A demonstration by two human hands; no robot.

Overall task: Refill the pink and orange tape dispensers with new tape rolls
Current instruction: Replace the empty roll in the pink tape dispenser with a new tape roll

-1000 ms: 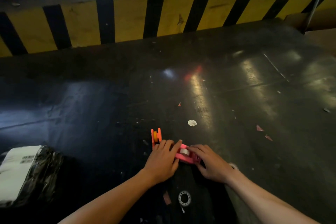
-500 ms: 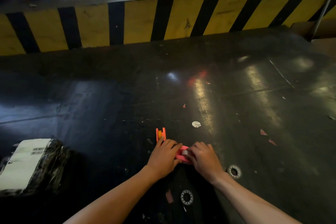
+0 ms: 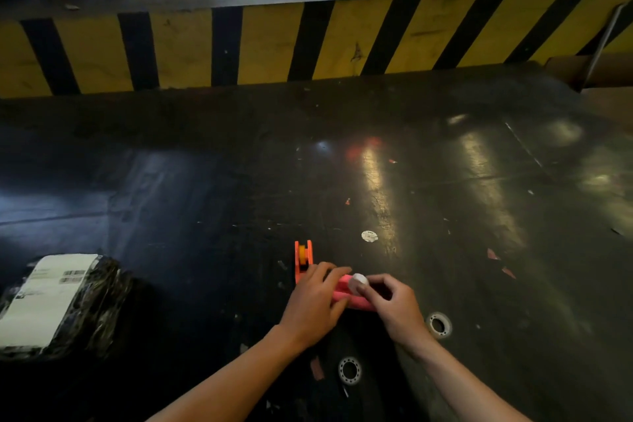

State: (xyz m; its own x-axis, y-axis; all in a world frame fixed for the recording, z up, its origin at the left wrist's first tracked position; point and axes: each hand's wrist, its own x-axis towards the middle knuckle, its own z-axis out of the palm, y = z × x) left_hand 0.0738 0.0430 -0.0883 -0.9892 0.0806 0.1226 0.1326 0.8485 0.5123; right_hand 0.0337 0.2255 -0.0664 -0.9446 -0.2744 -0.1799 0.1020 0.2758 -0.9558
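At 9 o'clock on the dark floor (image 3: 205,202) lies a black wrapped parcel (image 3: 58,301) with a white label, well apart from the hands. Near the centre, at about 6 o'clock, the orange tape dispenser (image 3: 303,259) stands upright, just beside the left hand (image 3: 313,307) at its 11 o'clock. The left hand is curled over the left end of the pink tape dispenser (image 3: 346,295) and presses it down, fingers half bent around it. The right hand (image 3: 397,308) is at 3 o'clock of the left one; its thumb and index finger are pinched on a small white tape roll (image 3: 358,283), which sits on top of the pink dispenser between the two hands. One clear tape roll (image 3: 349,370) lies flat at 6 o'clock under the hands, another clear roll (image 3: 439,324) at 4 o'clock, just beside the right wrist.
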